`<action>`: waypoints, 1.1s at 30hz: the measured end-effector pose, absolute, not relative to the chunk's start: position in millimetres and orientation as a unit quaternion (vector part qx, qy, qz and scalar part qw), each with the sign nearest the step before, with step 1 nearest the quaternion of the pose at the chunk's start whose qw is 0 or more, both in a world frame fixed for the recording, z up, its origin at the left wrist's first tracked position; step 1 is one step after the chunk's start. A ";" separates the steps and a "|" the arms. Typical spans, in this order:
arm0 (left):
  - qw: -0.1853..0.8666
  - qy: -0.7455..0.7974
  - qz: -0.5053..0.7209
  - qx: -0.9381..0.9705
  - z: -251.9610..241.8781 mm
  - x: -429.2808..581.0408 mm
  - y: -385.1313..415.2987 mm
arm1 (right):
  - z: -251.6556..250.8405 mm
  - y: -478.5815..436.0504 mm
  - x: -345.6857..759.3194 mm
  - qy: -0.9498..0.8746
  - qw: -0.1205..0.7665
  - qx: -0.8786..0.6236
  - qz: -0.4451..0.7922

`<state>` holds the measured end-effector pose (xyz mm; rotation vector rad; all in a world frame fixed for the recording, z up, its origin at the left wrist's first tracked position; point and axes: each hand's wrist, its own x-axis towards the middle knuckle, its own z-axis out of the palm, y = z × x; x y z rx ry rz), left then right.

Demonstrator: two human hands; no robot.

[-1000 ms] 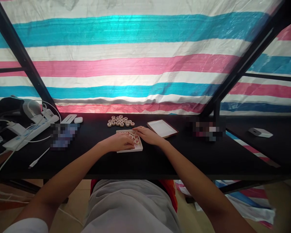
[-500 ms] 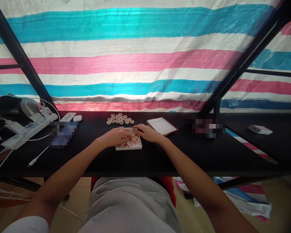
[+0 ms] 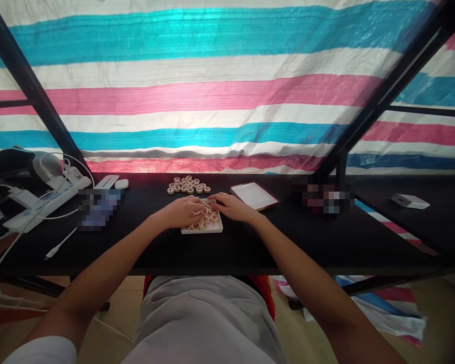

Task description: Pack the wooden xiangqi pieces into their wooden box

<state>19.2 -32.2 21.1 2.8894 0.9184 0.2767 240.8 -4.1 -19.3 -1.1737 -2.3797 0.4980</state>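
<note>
Centrally, white box (image 3: 201,231), room before desk edge (image 3: 212,271)

Desk (image 3: 227,253): smooth, matt
Sheet (image 3: 197,95) past desk's far edge: glossy, creased plastic
Pieces (image 3: 190,190): smooth, we see
Our shirt (image 3: 205,323): matt cloth

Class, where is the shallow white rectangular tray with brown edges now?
In the head view, the tray lies right of centre on the black flat tabletop, just beyond the bare right hand.
</note>
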 end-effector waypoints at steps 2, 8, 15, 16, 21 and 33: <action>0.097 0.283 0.087 0.950 24.5 18.8 -34.5 | -19.1 -4.2 241.0 -0.860 0.218 -0.424 0.180; 0.169 0.293 0.070 0.938 24.8 18.1 -34.2 | -17.1 -4.7 240.9 -0.859 0.211 -0.428 0.184; 0.151 0.269 0.059 0.949 26.1 22.6 -36.5 | -16.7 -5.6 240.8 -0.860 0.215 -0.425 0.183; 0.149 0.262 0.060 0.952 25.5 23.7 -36.7 | -16.7 -5.7 240.9 -0.860 0.215 -0.425 0.184; 0.127 0.249 0.079 0.957 17.0 26.9 -34.1 | -17.4 -5.7 241.0 -0.856 0.216 -0.428 0.192; 0.099 0.278 0.067 0.953 27.0 23.8 -42.1 | -26.6 17.1 232.5 -0.864 0.227 -0.430 0.133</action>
